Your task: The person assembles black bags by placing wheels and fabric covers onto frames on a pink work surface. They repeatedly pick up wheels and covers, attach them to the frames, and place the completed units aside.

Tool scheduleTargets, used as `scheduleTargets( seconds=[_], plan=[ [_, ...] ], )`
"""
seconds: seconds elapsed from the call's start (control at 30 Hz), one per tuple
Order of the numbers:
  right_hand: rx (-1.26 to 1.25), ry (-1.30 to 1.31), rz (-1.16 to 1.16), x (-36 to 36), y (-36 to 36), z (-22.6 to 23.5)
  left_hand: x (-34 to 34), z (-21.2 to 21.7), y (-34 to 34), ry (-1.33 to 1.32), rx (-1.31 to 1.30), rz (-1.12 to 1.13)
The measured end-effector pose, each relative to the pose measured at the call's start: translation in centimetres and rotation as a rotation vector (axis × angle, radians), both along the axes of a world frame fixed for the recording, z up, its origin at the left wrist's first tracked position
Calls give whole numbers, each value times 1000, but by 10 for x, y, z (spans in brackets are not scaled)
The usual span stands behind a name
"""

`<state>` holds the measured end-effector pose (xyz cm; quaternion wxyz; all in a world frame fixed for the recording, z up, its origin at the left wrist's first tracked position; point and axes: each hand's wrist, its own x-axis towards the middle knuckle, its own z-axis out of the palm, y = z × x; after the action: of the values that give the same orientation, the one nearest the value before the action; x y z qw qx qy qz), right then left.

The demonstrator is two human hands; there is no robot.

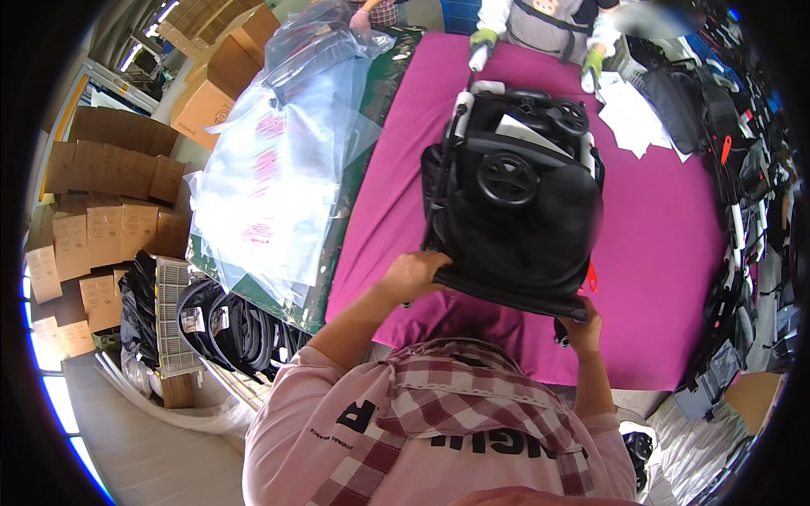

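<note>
A folded black stroller lies on the magenta cloth of the table, its near end toward me. One dark wheel faces up near its middle, and a smaller wheel is at the far end. My left hand is closed round the left corner of the stroller's near edge. At the right corner of that edge, my right hand grips too, its fingers partly hidden. White wrapping covers parts of the frame at the far end. A red strap shows at the stroller's right side.
Across the table a person's green-gloved hands reach to white-wrapped stroller parts. Clear plastic bags lie on a green table at left, where another person's hand touches them. White papers lie far right. Cardboard boxes stand left; stroller parts crowd the right.
</note>
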<state>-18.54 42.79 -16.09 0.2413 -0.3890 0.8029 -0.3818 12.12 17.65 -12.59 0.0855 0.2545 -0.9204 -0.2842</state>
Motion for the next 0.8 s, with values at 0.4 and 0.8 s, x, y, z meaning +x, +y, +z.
scheduleTargets(
  seconds=[0.4, 0.8],
  plan=[
    [510, -213, -56, 168, 100, -161, 198, -79, -110, -395, -95, 773],
    [529, -32, 182, 186, 28, -124, 301, -191, -177, 78, -214, 1140]
  ],
)
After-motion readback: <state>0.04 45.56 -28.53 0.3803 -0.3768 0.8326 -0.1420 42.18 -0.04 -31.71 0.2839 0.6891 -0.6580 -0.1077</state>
